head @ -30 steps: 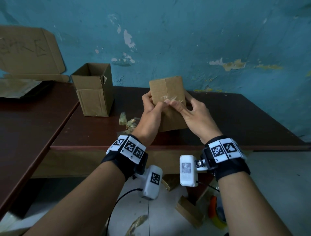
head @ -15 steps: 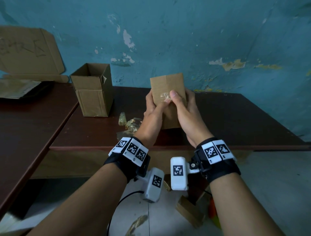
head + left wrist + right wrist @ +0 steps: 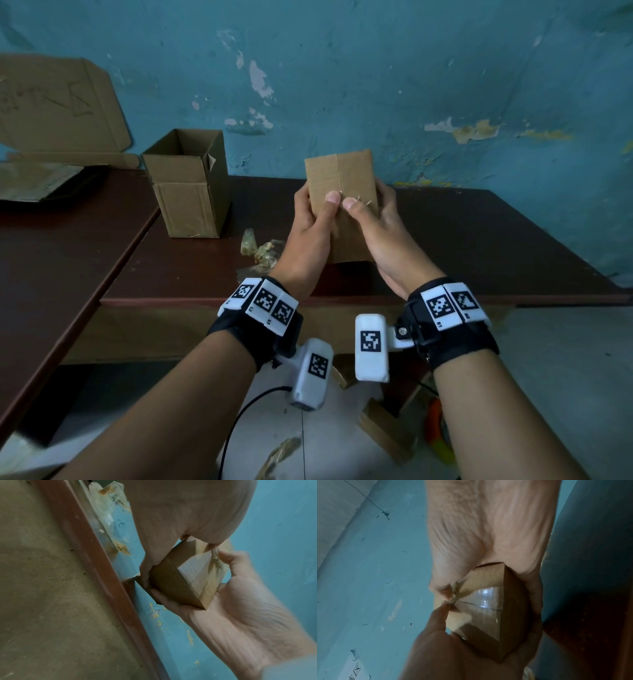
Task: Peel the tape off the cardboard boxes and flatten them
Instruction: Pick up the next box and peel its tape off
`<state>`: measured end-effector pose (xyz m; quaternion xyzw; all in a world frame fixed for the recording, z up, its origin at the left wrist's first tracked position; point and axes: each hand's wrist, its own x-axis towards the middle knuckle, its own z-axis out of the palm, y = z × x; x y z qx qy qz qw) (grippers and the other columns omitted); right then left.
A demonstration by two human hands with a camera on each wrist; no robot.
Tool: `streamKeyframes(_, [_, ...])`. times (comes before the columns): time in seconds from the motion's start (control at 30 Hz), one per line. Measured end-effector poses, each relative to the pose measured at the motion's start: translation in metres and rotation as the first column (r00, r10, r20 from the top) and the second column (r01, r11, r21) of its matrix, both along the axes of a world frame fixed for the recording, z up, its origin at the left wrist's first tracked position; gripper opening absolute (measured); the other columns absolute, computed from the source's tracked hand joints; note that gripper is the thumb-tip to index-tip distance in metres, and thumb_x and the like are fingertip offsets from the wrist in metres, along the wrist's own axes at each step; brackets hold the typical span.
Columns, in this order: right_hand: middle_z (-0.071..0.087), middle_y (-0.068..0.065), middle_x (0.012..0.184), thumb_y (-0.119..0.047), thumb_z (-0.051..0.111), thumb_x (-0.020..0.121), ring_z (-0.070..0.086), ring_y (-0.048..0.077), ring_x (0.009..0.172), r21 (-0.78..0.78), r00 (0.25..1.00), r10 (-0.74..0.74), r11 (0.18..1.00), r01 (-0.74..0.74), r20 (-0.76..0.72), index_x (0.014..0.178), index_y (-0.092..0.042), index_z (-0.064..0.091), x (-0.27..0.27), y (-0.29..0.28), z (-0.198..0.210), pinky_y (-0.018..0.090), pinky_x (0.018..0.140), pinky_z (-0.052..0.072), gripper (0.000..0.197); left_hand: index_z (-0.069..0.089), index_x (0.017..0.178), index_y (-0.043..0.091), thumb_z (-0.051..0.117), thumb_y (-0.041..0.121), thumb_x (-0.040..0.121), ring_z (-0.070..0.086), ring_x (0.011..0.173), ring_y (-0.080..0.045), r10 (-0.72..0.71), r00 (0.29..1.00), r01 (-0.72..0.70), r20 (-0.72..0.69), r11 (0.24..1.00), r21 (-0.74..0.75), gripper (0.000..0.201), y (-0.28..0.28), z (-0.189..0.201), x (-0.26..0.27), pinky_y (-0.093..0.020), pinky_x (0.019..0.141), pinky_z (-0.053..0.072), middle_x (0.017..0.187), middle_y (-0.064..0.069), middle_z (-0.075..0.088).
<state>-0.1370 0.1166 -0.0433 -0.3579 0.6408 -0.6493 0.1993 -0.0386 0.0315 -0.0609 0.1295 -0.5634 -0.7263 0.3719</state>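
I hold a small closed cardboard box upright above the dark table. My left hand grips its left side and my right hand wraps its right side and back. Both thumbs press on the front face near the centre seam. A twisted strand of peeled tape sits between the two thumb tips, also seen as bunched tape in the right wrist view. Clear tape still covers the box's end face. In the wrist views the box lies between both palms.
An open-topped cardboard box stands on the table to the left. Wads of used tape lie beside my left wrist. Flattened cardboard leans on the blue wall over a second table. Cardboard scraps lie on the floor.
My right hand turned from pinching tape at the front to wrapping the box's right side, thumb on the front. The box rose slightly and now shows its seam.
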Motion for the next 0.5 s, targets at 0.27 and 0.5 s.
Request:
streamKeyframes(0.27, [0.069, 0.006, 0.137, -0.049, 0.071, 0.087, 0.073, 0.019, 0.122, -0.041, 0.984, 0.069, 0.997, -0.063, 0.163, 0.158, -0.026, 0.037, 0.009, 0.012, 0.010, 0.053, 0.102, 0.061, 0.082, 0.038, 0.157, 0.023, 0.064, 0.035, 0.094, 0.066, 0.129, -0.023, -0.017, 0.999, 0.017, -0.047, 1.000, 0.007, 0.069, 0.004, 0.004, 0.004, -0.058, 0.113, 0.050, 0.142, -0.007, 0.064])
streamKeyframes(0.5, [0.071, 0.001, 0.136, -0.053, 0.075, 0.085, 0.072, 0.016, 0.123, 0.000, 0.990, 0.012, 1.000, -0.012, 0.143, 0.156, -0.029, 0.036, 0.009, 0.006, 0.008, 0.052, 0.112, 0.055, 0.085, 0.038, 0.157, 0.024, 0.067, 0.028, 0.094, 0.064, 0.132, -0.028, -0.063, 0.996, 0.066, -0.062, 0.997, 0.047, 0.070, 0.002, 0.005, 0.006, -0.061, 0.115, 0.046, 0.144, -0.009, 0.064])
